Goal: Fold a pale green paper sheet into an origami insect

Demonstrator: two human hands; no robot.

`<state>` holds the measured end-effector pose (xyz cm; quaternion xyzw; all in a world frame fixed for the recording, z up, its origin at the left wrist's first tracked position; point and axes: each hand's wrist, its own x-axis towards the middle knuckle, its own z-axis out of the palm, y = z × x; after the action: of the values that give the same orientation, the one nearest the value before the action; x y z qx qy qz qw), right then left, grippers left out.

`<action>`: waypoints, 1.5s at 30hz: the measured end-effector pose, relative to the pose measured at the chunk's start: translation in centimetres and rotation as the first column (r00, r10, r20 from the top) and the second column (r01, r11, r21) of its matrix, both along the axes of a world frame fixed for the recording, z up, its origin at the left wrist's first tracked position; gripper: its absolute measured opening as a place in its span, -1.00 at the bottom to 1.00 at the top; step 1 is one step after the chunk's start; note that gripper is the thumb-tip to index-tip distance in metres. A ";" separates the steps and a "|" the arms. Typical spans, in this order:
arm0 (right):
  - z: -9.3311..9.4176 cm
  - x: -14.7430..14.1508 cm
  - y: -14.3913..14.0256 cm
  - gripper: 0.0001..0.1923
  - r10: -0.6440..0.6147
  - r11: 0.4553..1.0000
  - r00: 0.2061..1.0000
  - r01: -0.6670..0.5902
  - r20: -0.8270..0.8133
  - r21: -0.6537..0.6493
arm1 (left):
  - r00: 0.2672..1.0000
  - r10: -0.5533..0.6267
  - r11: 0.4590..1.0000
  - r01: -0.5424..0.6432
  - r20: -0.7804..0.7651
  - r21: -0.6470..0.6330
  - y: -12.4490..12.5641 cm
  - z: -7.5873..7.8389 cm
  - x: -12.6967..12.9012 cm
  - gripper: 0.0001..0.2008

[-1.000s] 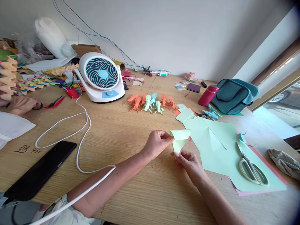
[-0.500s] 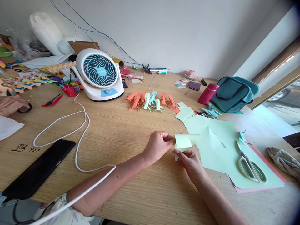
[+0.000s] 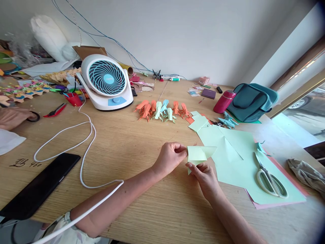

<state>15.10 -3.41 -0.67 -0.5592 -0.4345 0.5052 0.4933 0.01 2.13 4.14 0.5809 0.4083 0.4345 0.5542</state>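
The left hand (image 3: 169,157) pinches the left edge of a small, partly folded pale green paper square (image 3: 196,154), fingers closed on it. The right hand (image 3: 204,176) grips the same paper from below, thumb and fingers shut on its lower point. Just right of both hands lie large pale green paper sheets (image 3: 236,159) bearing white-handled scissors (image 3: 269,176). Well beyond the left hand, a small red cup (image 3: 74,100) holds pens. Beyond the right hand sits a closed teal fabric bag (image 3: 251,101).
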 end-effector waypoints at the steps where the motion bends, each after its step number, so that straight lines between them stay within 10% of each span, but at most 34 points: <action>1: 0.1 -0.1 0.0 -0.54 0.001 1.000 1.000 -0.001 0.000 0.003 | 1.000 0.002 1.000 -0.002 0.000 0.008 0.0 0.1 0.0 -0.73; 20: 0.2 -0.3 -0.2 -0.65 0.025 0.997 0.997 -0.020 -0.070 0.072 | 0.998 0.056 0.997 -0.058 0.039 0.048 -0.2 0.2 -0.1 -0.79; 35: 0.2 -0.4 -0.1 -0.58 0.042 0.991 0.999 -0.038 -0.032 0.125 | 0.950 0.010 0.980 0.053 0.312 -0.193 0.2 -0.3 -0.2 -0.75; 45: -0.2 -0.1 0.0 -0.62 0.038 0.988 0.999 -0.036 -0.006 0.149 | 0.990 0.010 0.976 0.022 0.144 -0.217 0.3 -0.6 0.0 -0.64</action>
<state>15.05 -3.43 -0.86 -0.5103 -0.4791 0.4829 0.5262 0.00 2.46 3.51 0.4849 0.4106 0.4264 0.6438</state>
